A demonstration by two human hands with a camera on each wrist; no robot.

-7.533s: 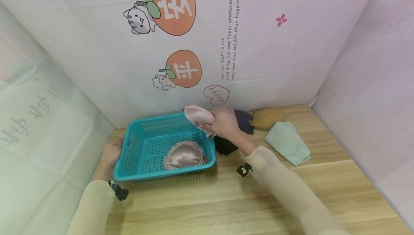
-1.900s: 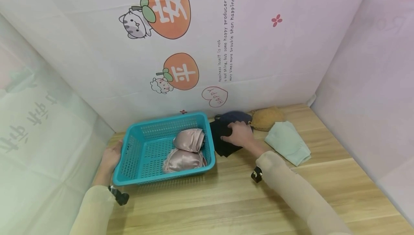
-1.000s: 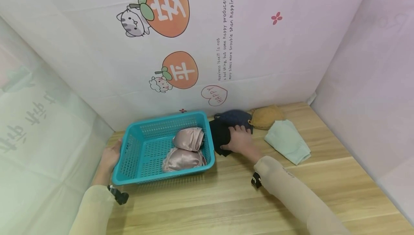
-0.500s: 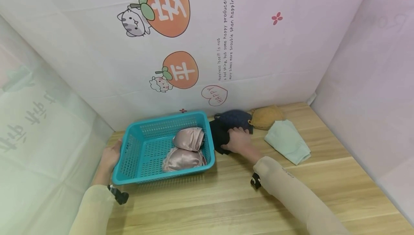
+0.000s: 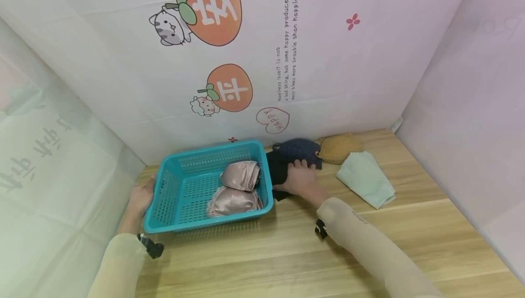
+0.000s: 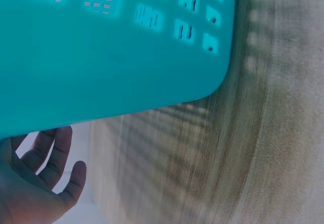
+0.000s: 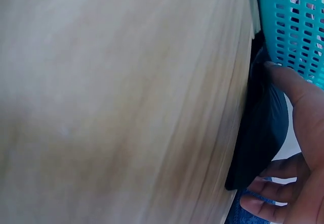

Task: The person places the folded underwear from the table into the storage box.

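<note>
Head view: the left hand (image 5: 141, 197) is at the left rim of the teal basket (image 5: 166, 197), likely to stop it sliding on the table (image 5: 287, 261). In the left wrist view its visible fingers are spread and loosely bent beside the rim; the thumb is hidden, so I cannot tell whether the rim is pinched. The right hand (image 5: 302, 180) grips the black garment (image 5: 278, 170), which lies on the table just beside the basket's right wall. Its thumb is at the basket end and its fingers bend at the opposite end, a wide hold that probably keeps the folds together. Two pink satin garments, one far (image 5: 239, 176) and one near (image 5: 233, 201), sit against the basket's right side, leaving the left part of its floor bare. Beyond and right of the black garment, the navy garment (image 5: 298, 149), mustard garment (image 5: 340, 147) and mint garment (image 5: 366, 179) lie grouped, perhaps for easy reach.
</note>
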